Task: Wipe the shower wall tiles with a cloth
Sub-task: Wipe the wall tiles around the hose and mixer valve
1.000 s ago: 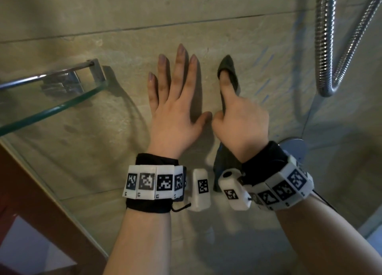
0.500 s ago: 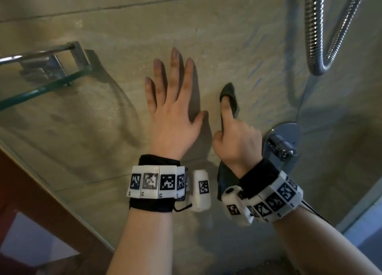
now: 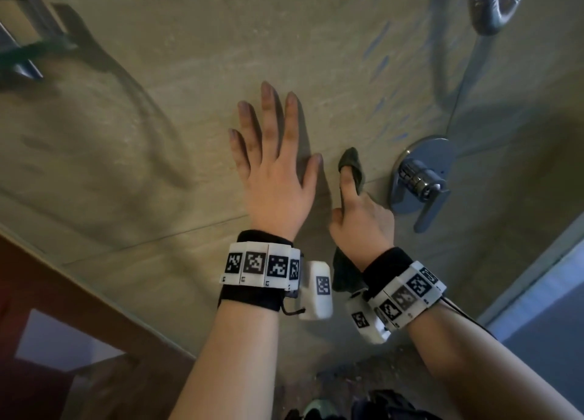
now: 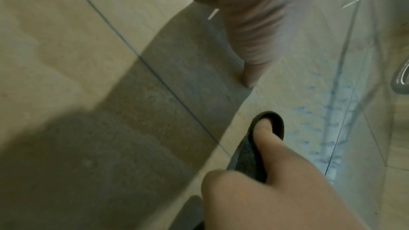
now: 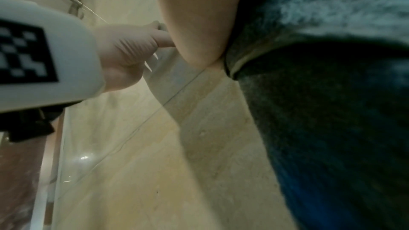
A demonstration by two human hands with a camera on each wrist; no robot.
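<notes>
The dark grey fuzzy cloth [image 3: 350, 163] is in the right hand [image 3: 360, 220]. The pointing finger is stretched out with the cloth wrapped over its tip, and it pushes that bit against the beige stone wall tiles [image 3: 158, 154]. The other fingers are curled round the rest of the cloth, which hangs down past the wrist. The cloth lies long and thin — its long way runs up along the finger, toward the top of the wall. It sits right on a thin grout line between two tiles, so I think the finger is rubbing along that line, and the next rub would likely follow the line sideways. The left hand [image 3: 271, 173] holds nothing. It is flat on the wall with fingers straight and spread, just beside the cloth, its thumb near the cloth tip but not touching it. On the other side of the cloth, close by, is the round shiny metal shower handle [image 3: 420, 179] — the right hand is the nearer one to it. A silver bendy shower hose [image 3: 493, 12] loops above. The white wrist bands [image 3: 262, 263] carry black-and-white square code marks; I can read no words or brand names anywhere.
</notes>
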